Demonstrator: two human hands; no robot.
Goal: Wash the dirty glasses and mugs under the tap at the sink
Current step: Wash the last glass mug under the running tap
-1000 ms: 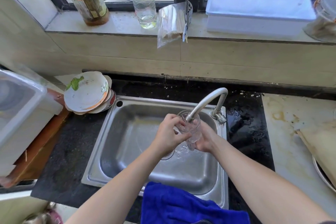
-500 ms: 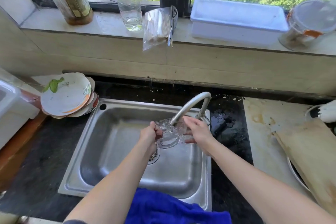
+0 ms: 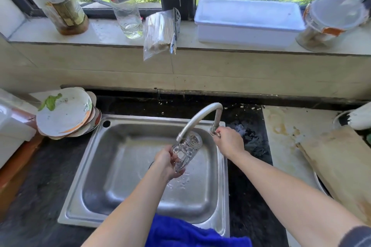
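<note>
A clear glass (image 3: 187, 149) is tilted over the steel sink (image 3: 128, 166), its mouth up toward the spout of the curved tap (image 3: 197, 119). My left hand (image 3: 167, 161) grips the glass round its lower part. My right hand (image 3: 228, 140) is off the glass, and its fingers are curled on the tap handle (image 3: 213, 130) at the base of the tap. Drops of water lie on the sink floor below the glass.
Dirty plates (image 3: 64, 113) are stacked left of the sink. A blue cloth (image 3: 192, 234) hangs over the sink's front rim. A wooden board (image 3: 341, 168) lies at the right. On the sill stand a jar (image 3: 58, 2), a bottle (image 3: 124, 4), a white box (image 3: 247, 22) and a bag of sticks (image 3: 160, 32).
My right hand let go of the glass and moved right to the tap handle. My left hand now holds the glass alone, tilted under the spout.
</note>
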